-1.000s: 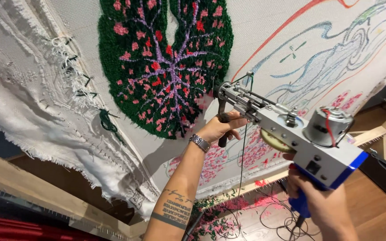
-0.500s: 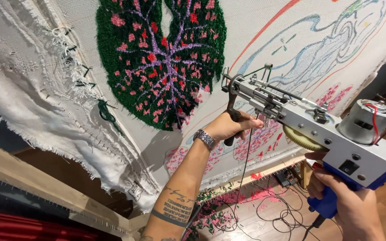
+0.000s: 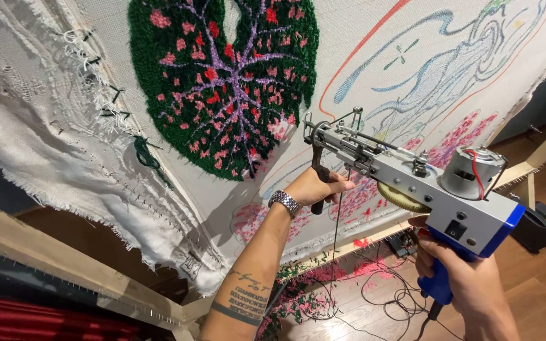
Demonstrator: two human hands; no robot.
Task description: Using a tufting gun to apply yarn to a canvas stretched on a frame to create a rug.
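Left hand (image 3: pixel 314 188) is closed round the black front handle (image 3: pixel 317 183) of the tufting gun (image 3: pixel 412 183); right hand (image 3: pixel 459 278) is wrapped tight on the blue rear grip (image 3: pixel 440 284), index finger up near the trigger area, exact contact not visible. The gun is held in the air, tilted, nose just short of the stretched white cloth (image 3: pixel 374 38), below and right of the green-and-pink tufted patch (image 3: pixel 222 82).

Handling, as judged: rigid metal body, likely fairly heavy, weight biased rearward by the motor (image 3: pixel 472 172) and brass gear (image 3: pixel 402 199). Two-hand hold is warranted, and the two handles are the only sensible grip points. Needle end (image 3: pixel 314 129) is thin and sharp, with exposed linkage; best kept clear of fingers. A yarn strand (image 3: pixel 335 233) hangs slack below the nose and could snag. The cord (image 3: pixel 428 316) trails from the grip down to the wooden floor (image 3: pixel 538 284), where loose yarn and cables lie.
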